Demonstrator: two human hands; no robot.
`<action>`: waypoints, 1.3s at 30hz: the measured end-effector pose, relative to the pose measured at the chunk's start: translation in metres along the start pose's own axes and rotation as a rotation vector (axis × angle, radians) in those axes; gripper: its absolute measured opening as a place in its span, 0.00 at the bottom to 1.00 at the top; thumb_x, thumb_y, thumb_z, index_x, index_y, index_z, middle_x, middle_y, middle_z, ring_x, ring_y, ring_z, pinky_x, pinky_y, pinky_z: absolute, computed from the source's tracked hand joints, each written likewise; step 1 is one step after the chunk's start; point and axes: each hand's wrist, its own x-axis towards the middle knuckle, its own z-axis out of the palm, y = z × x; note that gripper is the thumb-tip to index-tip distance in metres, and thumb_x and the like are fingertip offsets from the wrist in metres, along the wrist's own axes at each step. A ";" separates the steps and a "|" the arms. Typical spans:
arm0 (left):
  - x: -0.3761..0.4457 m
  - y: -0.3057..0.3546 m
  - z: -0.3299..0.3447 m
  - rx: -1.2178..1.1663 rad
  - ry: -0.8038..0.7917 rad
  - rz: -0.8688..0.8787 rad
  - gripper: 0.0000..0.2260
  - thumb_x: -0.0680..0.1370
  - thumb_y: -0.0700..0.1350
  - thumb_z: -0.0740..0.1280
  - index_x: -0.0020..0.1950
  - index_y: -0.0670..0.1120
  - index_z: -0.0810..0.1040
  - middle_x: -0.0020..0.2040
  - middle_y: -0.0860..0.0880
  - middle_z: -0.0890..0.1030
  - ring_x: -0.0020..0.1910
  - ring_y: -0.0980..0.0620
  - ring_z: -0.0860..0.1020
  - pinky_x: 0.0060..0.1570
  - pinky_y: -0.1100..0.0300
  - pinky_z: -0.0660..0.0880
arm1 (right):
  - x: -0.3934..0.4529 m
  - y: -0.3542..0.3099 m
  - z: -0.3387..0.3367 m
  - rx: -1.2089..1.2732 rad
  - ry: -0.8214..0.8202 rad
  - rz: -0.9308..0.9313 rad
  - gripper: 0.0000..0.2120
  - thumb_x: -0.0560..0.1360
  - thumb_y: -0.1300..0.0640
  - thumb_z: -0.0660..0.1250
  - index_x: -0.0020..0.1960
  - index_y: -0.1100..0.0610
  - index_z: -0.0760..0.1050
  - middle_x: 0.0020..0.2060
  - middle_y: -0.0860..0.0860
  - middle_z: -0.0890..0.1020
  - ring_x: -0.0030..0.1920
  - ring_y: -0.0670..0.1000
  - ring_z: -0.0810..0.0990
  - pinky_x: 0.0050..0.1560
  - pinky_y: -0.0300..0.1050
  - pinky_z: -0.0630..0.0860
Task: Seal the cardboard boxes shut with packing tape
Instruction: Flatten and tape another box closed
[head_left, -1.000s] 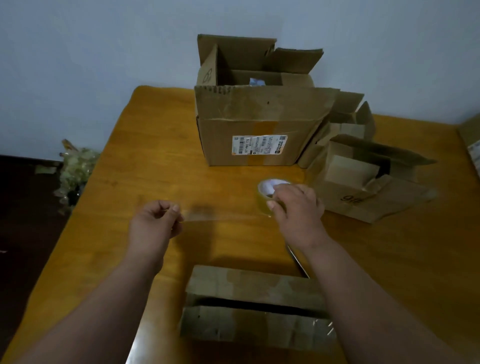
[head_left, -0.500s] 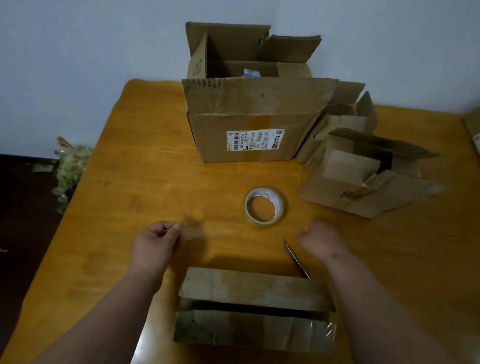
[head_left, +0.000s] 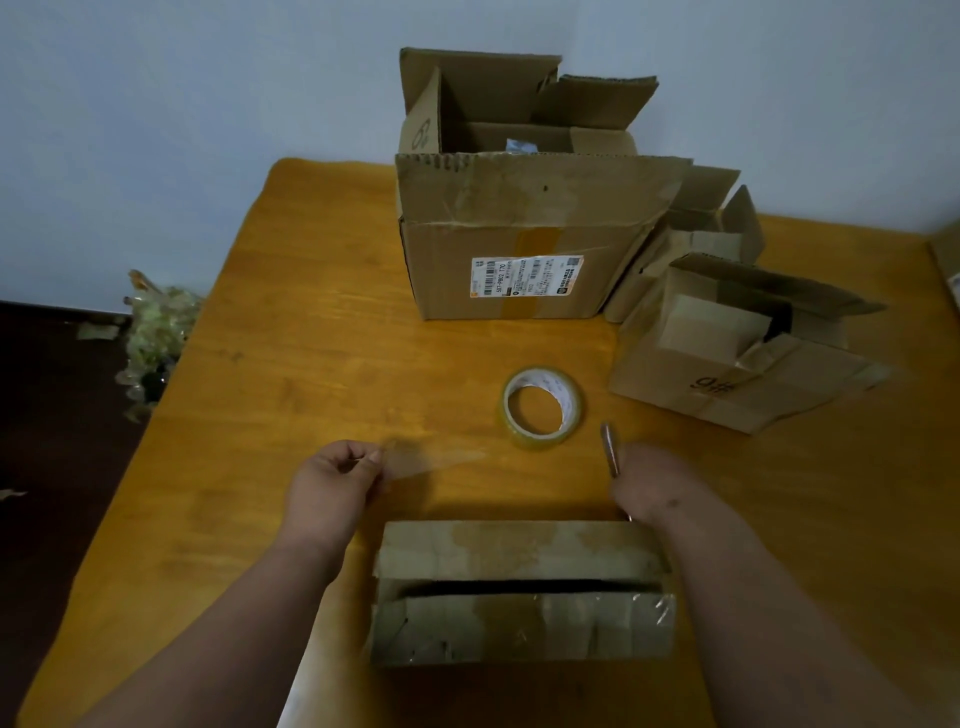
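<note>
The small box (head_left: 522, 592) nearest the person lies on the table (head_left: 322, 332) with a dark gap between its two flaps, so it is not sealed yet. The big box (head_left: 524, 234) at the far edge and the smaller boxes (head_left: 737, 358) to the right also stand open, so nearly all the work seems left.

The left hand (head_left: 332, 480) pinches one end of a clear tape strip (head_left: 431, 457), held just above the table beyond the small box. The tape roll (head_left: 542, 407) lies flat on the table, apart from both hands.

A second ago the right hand (head_left: 649, 488) gripped the roll while the strip was stretched between the hands; now the roll is set down and this hand's grip is closed on a metal blade (head_left: 609, 451), probably scissors.
</note>
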 end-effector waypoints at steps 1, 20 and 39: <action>0.000 -0.001 0.000 -0.008 -0.007 0.002 0.08 0.80 0.41 0.66 0.43 0.42 0.81 0.33 0.50 0.82 0.33 0.55 0.78 0.38 0.59 0.75 | -0.004 -0.001 -0.004 0.049 0.044 -0.033 0.08 0.78 0.58 0.61 0.41 0.52 0.69 0.42 0.51 0.75 0.42 0.51 0.75 0.39 0.44 0.72; -0.013 0.001 -0.002 -0.050 -0.008 0.016 0.07 0.80 0.39 0.66 0.43 0.45 0.82 0.36 0.50 0.83 0.34 0.56 0.80 0.37 0.62 0.76 | -0.059 -0.091 0.000 -0.028 0.075 -0.317 0.10 0.75 0.58 0.59 0.36 0.49 0.64 0.35 0.48 0.73 0.35 0.49 0.73 0.30 0.43 0.67; -0.032 0.019 0.009 0.004 -0.088 0.093 0.06 0.79 0.39 0.67 0.43 0.44 0.81 0.37 0.46 0.84 0.34 0.54 0.79 0.43 0.54 0.79 | -0.047 -0.117 -0.006 -0.072 0.087 -0.285 0.06 0.74 0.60 0.59 0.50 0.53 0.72 0.38 0.50 0.72 0.36 0.51 0.73 0.37 0.46 0.74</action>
